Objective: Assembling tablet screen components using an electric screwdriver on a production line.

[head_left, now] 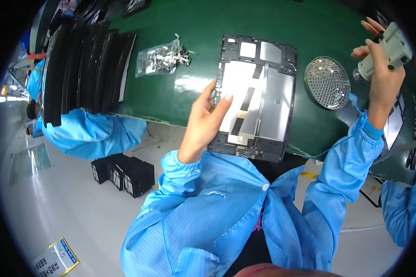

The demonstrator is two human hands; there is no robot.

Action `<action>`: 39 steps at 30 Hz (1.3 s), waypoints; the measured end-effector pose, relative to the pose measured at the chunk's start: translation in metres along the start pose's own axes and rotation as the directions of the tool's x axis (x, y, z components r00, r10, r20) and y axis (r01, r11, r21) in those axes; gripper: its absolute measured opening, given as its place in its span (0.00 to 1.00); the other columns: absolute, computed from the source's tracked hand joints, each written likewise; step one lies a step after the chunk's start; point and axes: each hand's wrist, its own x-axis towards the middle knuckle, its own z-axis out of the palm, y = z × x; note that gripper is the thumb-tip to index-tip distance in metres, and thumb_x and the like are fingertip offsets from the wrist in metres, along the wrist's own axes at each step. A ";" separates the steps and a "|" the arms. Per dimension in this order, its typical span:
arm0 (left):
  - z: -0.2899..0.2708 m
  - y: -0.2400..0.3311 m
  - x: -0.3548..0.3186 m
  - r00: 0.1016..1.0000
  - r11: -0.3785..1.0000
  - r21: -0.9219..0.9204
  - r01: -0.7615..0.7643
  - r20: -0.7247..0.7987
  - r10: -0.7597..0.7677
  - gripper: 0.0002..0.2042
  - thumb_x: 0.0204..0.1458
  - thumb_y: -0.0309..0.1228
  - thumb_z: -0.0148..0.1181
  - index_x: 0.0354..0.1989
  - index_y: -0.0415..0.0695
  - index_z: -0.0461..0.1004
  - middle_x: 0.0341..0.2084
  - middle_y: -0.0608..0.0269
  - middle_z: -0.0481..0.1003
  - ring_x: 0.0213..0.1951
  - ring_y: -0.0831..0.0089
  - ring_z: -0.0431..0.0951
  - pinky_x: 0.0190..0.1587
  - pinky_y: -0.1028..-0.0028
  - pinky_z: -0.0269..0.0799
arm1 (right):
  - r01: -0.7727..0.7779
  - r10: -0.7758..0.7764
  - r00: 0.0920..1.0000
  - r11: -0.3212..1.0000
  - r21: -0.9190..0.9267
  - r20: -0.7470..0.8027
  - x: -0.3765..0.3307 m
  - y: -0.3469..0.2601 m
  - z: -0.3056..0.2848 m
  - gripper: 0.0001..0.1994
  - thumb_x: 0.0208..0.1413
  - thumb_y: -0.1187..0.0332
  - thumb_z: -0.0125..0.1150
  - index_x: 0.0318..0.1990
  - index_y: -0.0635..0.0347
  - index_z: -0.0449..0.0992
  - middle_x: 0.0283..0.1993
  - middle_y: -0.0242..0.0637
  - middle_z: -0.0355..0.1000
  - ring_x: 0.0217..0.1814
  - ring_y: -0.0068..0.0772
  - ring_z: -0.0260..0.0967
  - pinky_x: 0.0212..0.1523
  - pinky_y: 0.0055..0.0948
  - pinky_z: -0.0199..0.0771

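My left hand [202, 121] grips the left edge of an opened tablet [277, 104], thumb on its silvery inner face and fingers at the rim. The tablet has a black frame, dark tape strips and a small yellow patch, and its lower end reaches the bench's near edge. Up at the far right, my right hand [384, 69] is closed around a boxy, pale grey-green handheld tool [393, 46] with a round nose; its exact kind is unclear. Left of that hand sits a round dish [328, 83] covered in rows of small shiny dots.
A clear bag [157, 60] of small metal parts lies on the green bench [185, 23], some parts spilled beside it. Upright black panels [83, 69] stand in a row at the left. A person's blue sleeve [92, 134] is nearby. Black boxes [125, 174] sit on the floor.
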 end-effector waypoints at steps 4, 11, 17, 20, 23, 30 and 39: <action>-0.004 -0.010 -0.005 0.981 0.921 0.357 -0.155 -0.057 0.187 0.25 0.61 0.32 0.61 0.62 0.27 0.65 0.49 0.48 0.76 0.52 0.63 0.75 0.57 0.68 0.68 | 0.119 -0.117 0.993 0.990 0.071 -0.023 -0.004 0.003 0.011 0.18 0.56 0.70 0.56 0.53 0.68 0.79 0.45 0.44 0.81 0.29 0.24 0.76 0.35 0.28 0.77; -0.069 0.049 0.061 0.742 0.434 0.836 -0.336 -0.050 0.669 0.14 0.53 0.41 0.68 0.32 0.40 0.83 0.28 0.56 0.81 0.33 0.61 0.82 0.43 0.56 0.72 | 0.052 -0.034 0.991 0.990 0.135 -0.133 -0.019 0.003 0.016 0.14 0.55 0.73 0.64 0.48 0.67 0.81 0.38 0.36 0.81 0.21 0.17 0.68 0.22 0.18 0.65; -0.146 0.053 0.204 0.986 0.288 0.957 0.024 -0.070 0.150 0.30 0.40 0.61 0.73 0.31 0.41 0.83 0.24 0.61 0.81 0.29 0.68 0.81 0.38 0.64 0.72 | 0.085 -0.055 0.988 0.973 0.215 -0.142 -0.021 0.010 0.009 0.13 0.56 0.77 0.61 0.48 0.68 0.80 0.39 0.37 0.80 0.22 0.19 0.70 0.22 0.20 0.67; -0.154 0.056 0.194 0.999 0.586 0.810 0.018 -0.044 0.030 0.23 0.47 0.49 0.74 0.26 0.38 0.81 0.17 0.64 0.76 0.18 0.77 0.73 0.21 0.70 0.65 | 0.045 -0.010 0.990 0.970 0.240 -0.142 -0.019 0.006 0.011 0.13 0.55 0.78 0.59 0.49 0.70 0.78 0.37 0.38 0.78 0.20 0.20 0.67 0.21 0.22 0.66; -0.179 0.059 0.203 0.985 0.451 0.892 -0.010 -0.068 0.157 0.24 0.50 0.50 0.72 0.28 0.36 0.80 0.18 0.67 0.74 0.22 0.80 0.71 0.25 0.75 0.65 | -0.004 0.041 0.994 0.935 0.353 -0.098 -0.023 0.001 0.012 0.15 0.52 0.81 0.55 0.48 0.70 0.78 0.36 0.36 0.77 0.18 0.19 0.67 0.18 0.21 0.66; -0.162 0.057 0.203 0.867 0.026 0.993 0.115 -0.113 0.485 0.22 0.56 0.53 0.64 0.45 0.47 0.82 0.36 0.58 0.83 0.39 0.68 0.83 0.41 0.75 0.73 | 0.040 -0.027 0.999 0.890 0.454 -0.033 -0.037 0.018 -0.004 0.19 0.51 0.83 0.52 0.52 0.73 0.74 0.42 0.42 0.77 0.18 0.19 0.65 0.19 0.20 0.67; -0.012 0.042 0.161 0.567 0.262 0.610 -0.748 0.380 0.731 0.11 0.63 0.35 0.60 0.46 0.40 0.78 0.35 0.56 0.83 0.38 0.75 0.83 0.41 0.75 0.76 | 0.028 -0.016 0.999 0.875 0.484 -0.028 -0.047 0.026 -0.004 0.20 0.51 0.83 0.50 0.54 0.73 0.72 0.45 0.48 0.78 0.18 0.21 0.65 0.20 0.21 0.69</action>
